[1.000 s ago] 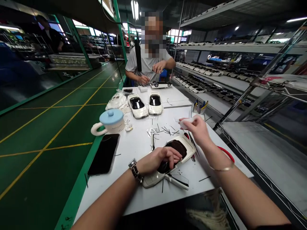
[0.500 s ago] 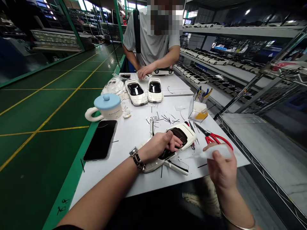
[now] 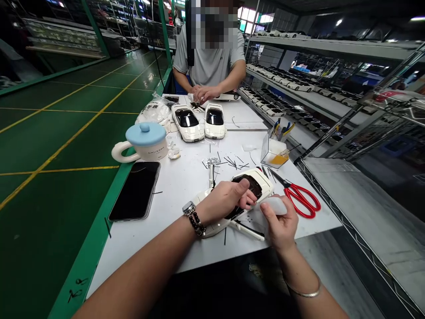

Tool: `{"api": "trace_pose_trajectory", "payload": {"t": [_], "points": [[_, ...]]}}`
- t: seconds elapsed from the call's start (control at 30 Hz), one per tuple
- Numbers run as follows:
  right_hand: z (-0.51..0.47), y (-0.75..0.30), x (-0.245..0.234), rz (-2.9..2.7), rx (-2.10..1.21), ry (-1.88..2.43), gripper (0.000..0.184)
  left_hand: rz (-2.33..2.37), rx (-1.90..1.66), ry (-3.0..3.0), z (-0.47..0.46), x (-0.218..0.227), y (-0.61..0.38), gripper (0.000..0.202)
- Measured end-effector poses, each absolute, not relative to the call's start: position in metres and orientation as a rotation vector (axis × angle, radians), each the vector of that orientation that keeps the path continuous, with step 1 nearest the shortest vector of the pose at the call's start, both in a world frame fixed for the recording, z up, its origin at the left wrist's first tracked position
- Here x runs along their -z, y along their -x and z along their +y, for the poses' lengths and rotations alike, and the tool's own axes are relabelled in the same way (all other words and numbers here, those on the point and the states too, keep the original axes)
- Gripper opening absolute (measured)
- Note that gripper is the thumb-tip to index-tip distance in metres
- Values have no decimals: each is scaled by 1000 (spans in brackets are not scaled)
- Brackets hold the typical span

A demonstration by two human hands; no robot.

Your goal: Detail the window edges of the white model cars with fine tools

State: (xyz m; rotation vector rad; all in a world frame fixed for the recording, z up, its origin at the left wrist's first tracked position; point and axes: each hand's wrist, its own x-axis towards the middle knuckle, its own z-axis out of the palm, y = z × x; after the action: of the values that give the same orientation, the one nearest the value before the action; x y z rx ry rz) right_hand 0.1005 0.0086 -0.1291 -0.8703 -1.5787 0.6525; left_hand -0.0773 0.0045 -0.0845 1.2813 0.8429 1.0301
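A white model car with its doors swung out lies on the table before me. My left hand is over its cabin, fingers curled and thumb raised; what they hold, if anything, is hidden. In my right hand is a small translucent white squeeze bottle, its thin tip pointing left toward the car and my left fingers. One open door sticks out toward me, below the hands. Just right of the car lie red-handled scissors.
Short black strips are scattered beyond the car. A phone and a lidded mug stand left. Two white model cars sit farther back, near a clear tool holder. Across the table a co-worker's hands handle something.
My right hand has brought the squeeze bottle left, close to the car and my left hand. The scissors' handles are now uncovered. My left hand stays over the cabin.
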Motion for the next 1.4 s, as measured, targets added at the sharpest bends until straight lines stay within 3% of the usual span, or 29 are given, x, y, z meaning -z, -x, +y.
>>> {"api": "trace_pose_trajectory", "payload": {"t": [0.7, 1.23, 1.4], "points": [[5, -99, 129, -1627, -636, 802, 9, 884, -1048, -1285, 4, 86, 77, 78], [28, -132, 118, -1071, -815, 898, 24, 867, -1020, -1224, 4, 84, 79, 78], [82, -132, 95, -1280, -873, 908, 36, 871, -961, -1308, 2, 79, 82, 75]]}}
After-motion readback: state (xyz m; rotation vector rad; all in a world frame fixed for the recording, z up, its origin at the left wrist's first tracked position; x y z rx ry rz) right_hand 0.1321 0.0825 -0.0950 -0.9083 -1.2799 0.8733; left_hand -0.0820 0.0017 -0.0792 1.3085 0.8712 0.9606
